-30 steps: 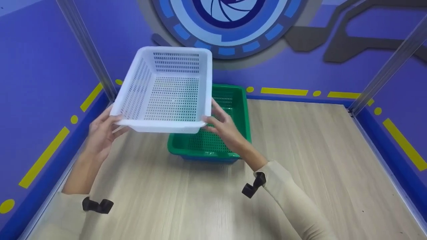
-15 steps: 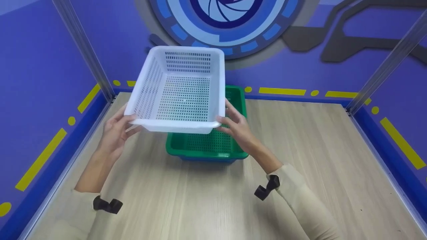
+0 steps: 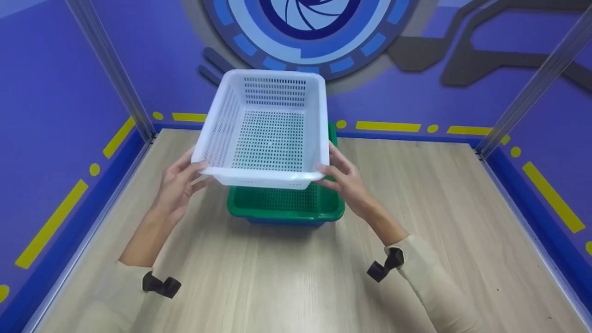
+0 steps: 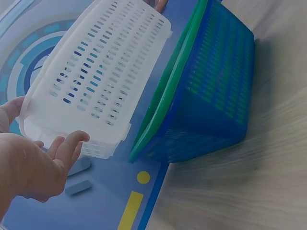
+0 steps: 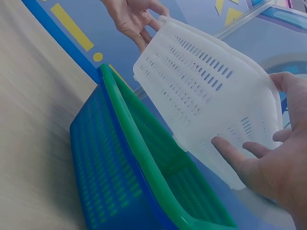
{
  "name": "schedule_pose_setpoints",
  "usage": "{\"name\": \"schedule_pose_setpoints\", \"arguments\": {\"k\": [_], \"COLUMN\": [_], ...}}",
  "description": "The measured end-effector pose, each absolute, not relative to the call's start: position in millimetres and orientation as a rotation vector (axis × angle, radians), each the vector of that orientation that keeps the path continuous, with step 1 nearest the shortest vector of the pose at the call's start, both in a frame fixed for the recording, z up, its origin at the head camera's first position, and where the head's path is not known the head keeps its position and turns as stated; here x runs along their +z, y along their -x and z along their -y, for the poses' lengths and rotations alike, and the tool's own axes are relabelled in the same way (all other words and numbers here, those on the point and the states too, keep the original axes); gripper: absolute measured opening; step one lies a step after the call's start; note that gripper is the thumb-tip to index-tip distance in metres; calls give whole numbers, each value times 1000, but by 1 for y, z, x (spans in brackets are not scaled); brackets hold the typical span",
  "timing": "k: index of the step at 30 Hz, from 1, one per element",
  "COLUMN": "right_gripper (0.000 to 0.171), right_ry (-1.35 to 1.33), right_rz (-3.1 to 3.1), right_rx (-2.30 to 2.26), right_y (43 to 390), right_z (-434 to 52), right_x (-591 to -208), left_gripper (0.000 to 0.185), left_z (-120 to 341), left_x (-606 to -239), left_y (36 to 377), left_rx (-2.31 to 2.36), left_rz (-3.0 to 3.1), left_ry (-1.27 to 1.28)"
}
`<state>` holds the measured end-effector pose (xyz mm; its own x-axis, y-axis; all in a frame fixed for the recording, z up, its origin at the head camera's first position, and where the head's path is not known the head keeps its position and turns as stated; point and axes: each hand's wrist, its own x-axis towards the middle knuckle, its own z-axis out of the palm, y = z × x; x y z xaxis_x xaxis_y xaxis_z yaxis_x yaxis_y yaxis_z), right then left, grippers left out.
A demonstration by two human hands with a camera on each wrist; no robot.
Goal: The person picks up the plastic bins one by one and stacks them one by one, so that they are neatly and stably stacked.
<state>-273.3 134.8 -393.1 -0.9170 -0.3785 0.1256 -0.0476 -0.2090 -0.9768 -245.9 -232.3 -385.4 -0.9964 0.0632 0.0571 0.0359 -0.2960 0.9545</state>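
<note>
A white perforated plastic basket is held in the air, its open top facing up toward the head camera. My left hand grips its near left corner, thumb over the rim and fingers underneath. At the near right corner my right hand holds the rim the same way. Below stands a green basket, nested inside a blue basket on the wooden surface. In the left wrist view the white basket hangs apart from the green rim. Much of the green basket's inside is hidden in the head view.
The light wood tabletop runs to blue panels on the left, back and right. Metal posts stand at the back corners. The back wall is close behind the baskets. Each wrist wears a black mount.
Both hands have carried the white basket to the right, so that it now hangs more squarely over the green one. The green and blue baskets have stayed in place.
</note>
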Motion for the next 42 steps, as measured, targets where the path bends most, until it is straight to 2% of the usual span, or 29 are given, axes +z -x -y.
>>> {"name": "schedule_pose_setpoints", "arguments": {"k": [30,42], "right_gripper": [68,72], "right_ry": [341,358], "right_rz": [-1915,-1925], "right_rx": [-2154,-2132], "right_y": [267,265], "right_z": [-168,-175], "right_x": [-420,-430], "left_gripper": [65,57], "left_z": [214,211], "left_x": [-413,-419], "left_y": [256,260], "left_rx": [2246,2206], "left_rz": [-1921,-1961], "left_ry": [-123,-45]}}
